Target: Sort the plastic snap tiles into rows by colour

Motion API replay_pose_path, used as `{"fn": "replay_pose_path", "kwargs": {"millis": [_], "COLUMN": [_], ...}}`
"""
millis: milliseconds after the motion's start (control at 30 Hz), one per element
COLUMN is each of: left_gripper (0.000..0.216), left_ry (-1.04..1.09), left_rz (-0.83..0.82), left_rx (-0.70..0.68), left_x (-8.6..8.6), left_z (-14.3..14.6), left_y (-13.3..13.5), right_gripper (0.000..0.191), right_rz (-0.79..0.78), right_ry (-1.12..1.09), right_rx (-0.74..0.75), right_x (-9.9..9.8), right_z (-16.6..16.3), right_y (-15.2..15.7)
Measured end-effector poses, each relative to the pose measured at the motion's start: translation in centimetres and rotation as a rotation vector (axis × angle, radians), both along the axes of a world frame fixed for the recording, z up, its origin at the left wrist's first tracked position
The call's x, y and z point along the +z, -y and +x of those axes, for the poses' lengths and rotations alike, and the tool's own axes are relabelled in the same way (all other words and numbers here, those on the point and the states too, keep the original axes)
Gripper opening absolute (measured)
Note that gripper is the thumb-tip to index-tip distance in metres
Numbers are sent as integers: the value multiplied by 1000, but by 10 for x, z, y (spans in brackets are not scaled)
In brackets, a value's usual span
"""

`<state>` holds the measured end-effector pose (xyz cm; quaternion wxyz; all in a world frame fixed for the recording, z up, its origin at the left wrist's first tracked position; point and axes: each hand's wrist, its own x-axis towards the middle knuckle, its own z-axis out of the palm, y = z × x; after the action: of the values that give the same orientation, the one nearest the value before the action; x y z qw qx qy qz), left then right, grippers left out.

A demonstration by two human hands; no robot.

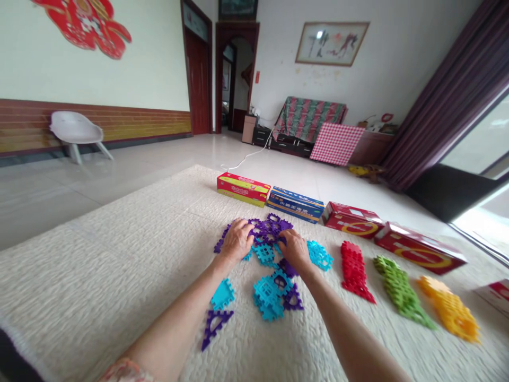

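A heap of purple interlocking tiles (271,228) lies on a cream rug (119,265), mixed with light blue tiles (270,292). My left hand (237,240) rests on the heap's left side with fingers curled over the purple pieces. My right hand (293,248) presses on its right side, fingers bent onto the tiles. A blue triangle piece (222,295) and a purple triangle piece (214,324) lie apart, nearer to me on the left.
Red tiles (353,271), green tiles (401,291) and orange tiles (451,309) lie in separate rows to the right. Several long boxes (295,204) line the rug's far edge. A white chair (75,132) stands at the left wall; a covered sofa (308,119) is at the back.
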<state>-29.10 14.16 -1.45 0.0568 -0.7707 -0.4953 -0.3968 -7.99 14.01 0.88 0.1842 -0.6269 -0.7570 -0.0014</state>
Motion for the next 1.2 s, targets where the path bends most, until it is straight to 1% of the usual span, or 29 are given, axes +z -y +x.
{"fn": "replay_pose_path", "kwargs": {"millis": [67,133,233,300,400,500,600,733,800,933,1000,1067,1133,1200], "left_gripper": [17,6,10,16,32,38,35,26,24,28,33,39,49,59], "left_ry": [-9,-26,-80,-128,-204,-247,-258,-262,-255,-198,-162,-131,-85,-22], "left_rz": [21,-7,-89,-128,-184,-236,-267,-280,-281,-263,-259,-274,-300,-326], "left_rx": [-56,-124,-183,-195,-180,-181,-191,-212,-235,-252,-248,-265,-308,-364], "left_x": [3,6,12,14,15,14,13,12,13,14,14,13,12,13], "left_z": [2,6,11,14,15,15,15,17,16,14,13,13,14,15], "left_y": [2,6,12,17,22,24,24,21,19,17,16,15,15,15], "right_gripper": [27,25,21,26,36,33,30,41,45,45,46,48,50,53], "right_rz": [24,31,-2,-36,-76,-95,-110,-108,-111,-84,-37,4,25,38], "right_ry": [0,12,49,84,125,122,85,53,47,31,-54,-184,-276,-306], "right_rx": [-30,-49,-45,-51,-68,-42,-4,-37,-65,-74,-48,19,133,269], "right_x": [3,5,6,5,5,4,-1,-5,-5,0,2,3,3,2], "right_z": [2,4,4,2,-3,-4,-3,-3,-3,1,4,5,4,2], "right_y": [0,4,13,18,20,15,11,10,12,17,20,23,27,30]}}
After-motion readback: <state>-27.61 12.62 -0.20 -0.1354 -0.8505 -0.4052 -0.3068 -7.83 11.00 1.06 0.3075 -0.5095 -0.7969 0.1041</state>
